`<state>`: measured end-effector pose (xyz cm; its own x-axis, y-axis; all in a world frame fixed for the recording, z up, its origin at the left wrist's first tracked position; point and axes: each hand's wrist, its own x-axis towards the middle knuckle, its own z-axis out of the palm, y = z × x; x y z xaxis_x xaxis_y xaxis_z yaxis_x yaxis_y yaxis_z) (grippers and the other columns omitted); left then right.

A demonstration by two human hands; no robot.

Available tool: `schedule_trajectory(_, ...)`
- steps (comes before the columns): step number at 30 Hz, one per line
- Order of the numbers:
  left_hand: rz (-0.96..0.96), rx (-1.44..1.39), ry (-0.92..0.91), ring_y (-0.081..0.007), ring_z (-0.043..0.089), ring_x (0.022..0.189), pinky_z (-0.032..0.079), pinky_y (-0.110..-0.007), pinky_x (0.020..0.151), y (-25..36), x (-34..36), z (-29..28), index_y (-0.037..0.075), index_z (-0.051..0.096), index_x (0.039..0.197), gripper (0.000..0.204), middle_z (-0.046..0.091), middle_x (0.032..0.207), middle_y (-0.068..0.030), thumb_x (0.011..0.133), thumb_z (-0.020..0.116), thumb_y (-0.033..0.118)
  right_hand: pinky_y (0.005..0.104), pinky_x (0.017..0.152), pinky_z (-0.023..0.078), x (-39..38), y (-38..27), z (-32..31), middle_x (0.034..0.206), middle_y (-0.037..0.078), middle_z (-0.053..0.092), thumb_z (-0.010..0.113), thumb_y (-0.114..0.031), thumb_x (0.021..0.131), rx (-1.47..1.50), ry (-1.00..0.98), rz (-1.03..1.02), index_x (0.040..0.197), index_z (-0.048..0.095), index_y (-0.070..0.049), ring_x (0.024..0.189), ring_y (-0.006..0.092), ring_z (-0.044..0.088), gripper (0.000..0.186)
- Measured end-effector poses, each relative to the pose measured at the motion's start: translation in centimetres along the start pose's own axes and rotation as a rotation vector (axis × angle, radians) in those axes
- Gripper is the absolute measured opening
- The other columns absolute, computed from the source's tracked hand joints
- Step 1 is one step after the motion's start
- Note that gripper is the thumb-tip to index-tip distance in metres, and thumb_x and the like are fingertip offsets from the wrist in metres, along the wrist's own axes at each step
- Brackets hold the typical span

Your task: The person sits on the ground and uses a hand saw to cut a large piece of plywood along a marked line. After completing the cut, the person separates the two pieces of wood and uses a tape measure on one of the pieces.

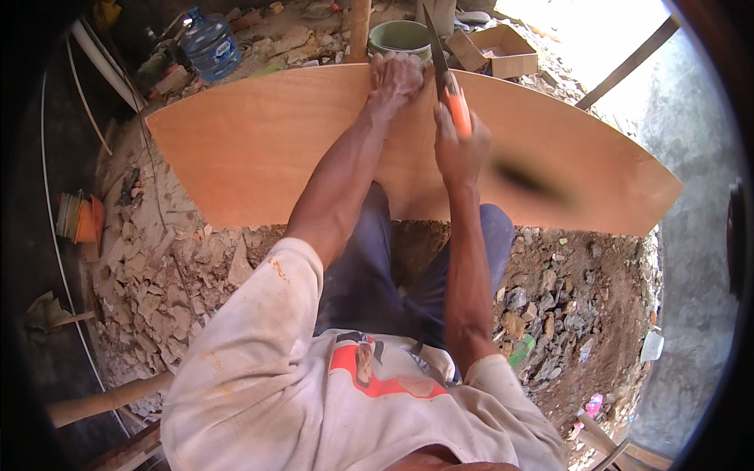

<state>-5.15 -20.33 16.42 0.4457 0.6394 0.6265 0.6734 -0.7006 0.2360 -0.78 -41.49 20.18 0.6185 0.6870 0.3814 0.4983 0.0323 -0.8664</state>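
A wide wooden board (259, 149) with a curved far edge lies across in front of me, above my knees. My left hand (395, 82) has its fingers wrapped over the board's far edge, near the middle. Just right of it, my right hand (459, 149) grips the orange handle of a handsaw (432, 43), whose narrow blade points up and away beyond the edge. A faint line runs down the board below the saw. A dark blurred patch sits right of my right hand; I cannot tell what it is.
Behind the board stand a green bucket (397, 33), an open cardboard box (506, 59), a large water bottle (212, 47) and a wooden post (358, 23). Rubble (173, 298) covers the ground. A stack of containers (82, 220) is at left, a grey wall (691, 330) at right.
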Motion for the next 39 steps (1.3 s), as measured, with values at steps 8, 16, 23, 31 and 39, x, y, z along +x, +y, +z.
schedule_trajectory(8, -0.036, -0.003, -0.053, -0.0294, 0.072, 0.102, 0.046, -0.051, 0.094, -0.8, 0.5, -0.5, 0.013, 0.081, 0.100, 0.042, 0.079, 0.101, -0.0107, 0.104, 0.051, 0.042, 0.0323, 0.064, 0.052, -15.2, 1.3, -5.8, 0.078, 0.013, 0.068, 0.075, -0.010, 0.095, 0.039, 0.025, -0.116, 0.112, 0.071, 0.007, 0.068, 0.0161, 0.066, 0.024)
schedule_trajectory(16, -0.033, -0.010, -0.174, -0.0277, 0.071, 0.106, 0.045, -0.051, 0.096, 1.0, 0.3, -1.7, 0.014, 0.081, 0.104, 0.038, 0.079, 0.105, -0.0105, 0.102, 0.053, 0.041, 0.0344, 0.063, 0.049, 0.4, 1.2, -0.2, 0.076, 0.007, 0.067, 0.072, -0.016, 0.098, 0.051, 0.013, -0.035, 0.110, 0.072, 0.002, 0.066, 0.0164, 0.061, 0.022)
schedule_trajectory(23, -0.060, 0.026, -0.140, -0.0270, 0.070, 0.111, 0.043, -0.052, 0.097, -0.1, 0.2, -0.3, 0.018, 0.081, 0.105, 0.037, 0.079, 0.108, -0.0088, 0.102, 0.055, 0.044, 0.0278, 0.062, 0.049, -18.2, 1.2, -6.7, 0.078, 0.008, 0.068, 0.076, -0.008, 0.095, 0.063, 0.081, -0.136, 0.105, 0.070, 0.005, 0.065, 0.0112, 0.061, 0.017)
schedule_trajectory(31, -0.074, 0.014, -0.265, -0.0320, 0.070, 0.113, 0.045, -0.054, 0.097, -1.8, 1.4, 0.4, 0.016, 0.079, 0.113, 0.042, 0.077, 0.114, -0.0117, 0.106, 0.049, 0.045, 0.0264, 0.060, 0.047, -11.7, -2.7, -9.6, 0.073, 0.006, 0.065, 0.078, -0.014, 0.095, 0.161, 0.019, 0.224, 0.102, 0.071, 0.005, 0.066, 0.0078, 0.057, 0.021)
schedule_trajectory(39, -0.062, 0.031, -0.137, -0.0323, 0.069, 0.112, 0.044, -0.053, 0.098, -0.7, 0.7, 0.3, 0.018, 0.080, 0.111, 0.039, 0.078, 0.114, -0.0092, 0.106, 0.050, 0.042, 0.0316, 0.062, 0.049, -9.3, 0.2, -4.0, 0.074, 0.007, 0.066, 0.077, -0.013, 0.093, 0.119, 0.057, -0.071, 0.105, 0.072, 0.004, 0.065, 0.0113, 0.057, 0.021)
